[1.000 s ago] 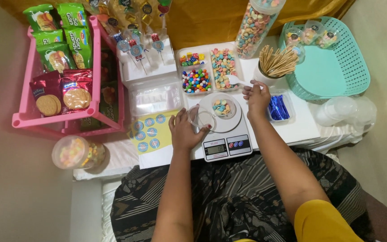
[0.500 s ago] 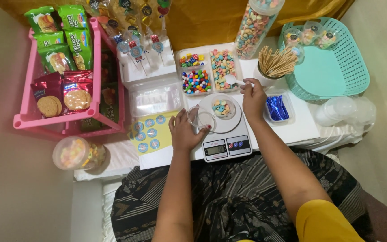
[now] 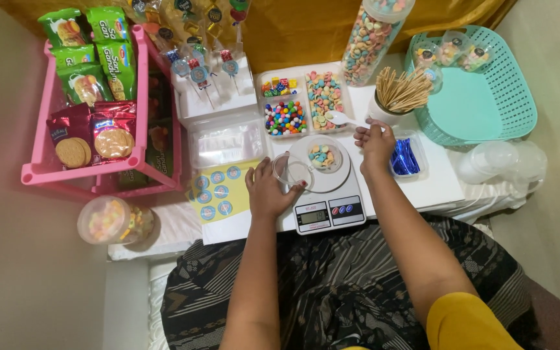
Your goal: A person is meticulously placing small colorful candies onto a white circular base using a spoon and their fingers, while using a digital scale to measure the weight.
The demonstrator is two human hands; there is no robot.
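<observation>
The white tabletop (image 3: 422,188) fills the middle of the view. At its nine o'clock side stands a pink rack (image 3: 85,170) holding green snack packets (image 3: 92,58) and red biscuit packets (image 3: 98,133); at two o'clock sits a teal basket (image 3: 487,104) with small filled cups along its far rim. A tall jar of pastel candies (image 3: 371,42) rises at twelve o'clock, and a round tub of sweets (image 3: 113,220) lies off the tabletop at eight o'clock.

Near the centre is a white kitchen scale (image 3: 328,204), and on its round platform rests a clear cup of pastel candies (image 3: 324,157). Beyond it, at twelve o'clock, are trays of coloured candies (image 3: 303,104). A pot of wooden skewers (image 3: 400,97) stands at one o'clock of the scale.

The left hand (image 3: 270,191) lies at nine o'clock of the scale, its fingers curled round a clear round lid (image 3: 291,172), which rests against the platform's edge. The right hand (image 3: 376,144), at three o'clock of the cup, pinches the handle of a white plastic spoon (image 3: 339,118) whose bowl sits over the candy tray. Just beside that hand lies a tub of blue wrappers (image 3: 404,159).
</observation>
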